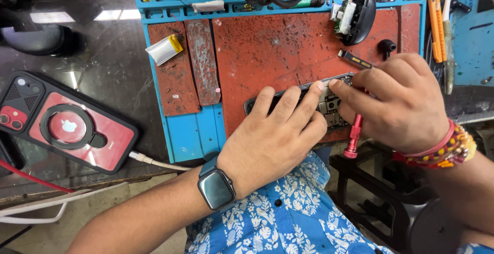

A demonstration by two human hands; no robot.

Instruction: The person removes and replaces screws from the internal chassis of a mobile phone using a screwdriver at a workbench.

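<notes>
An opened phone (329, 102) lies on the worn red work mat (278, 48), its inner parts showing. My left hand (272, 135) rests flat on the phone's left half, fingers spread along it, with a dark smartwatch (216, 188) on the wrist. My right hand (399, 102) is over the phone's right end, fingers closed around a red-handled screwdriver (353, 138) whose handle sticks out below the hand. Its tip is hidden by the fingers. A small flex cable (355, 58) lies just above the right hand.
A phone in a red and black case (67, 123) lies at left on the glass counter, with a white cable (154, 161) plugged in. A silver battery cell (164, 50), a blue tool tray (231, 2), a small opened device (355, 17) and orange tools (437, 22) surround the mat.
</notes>
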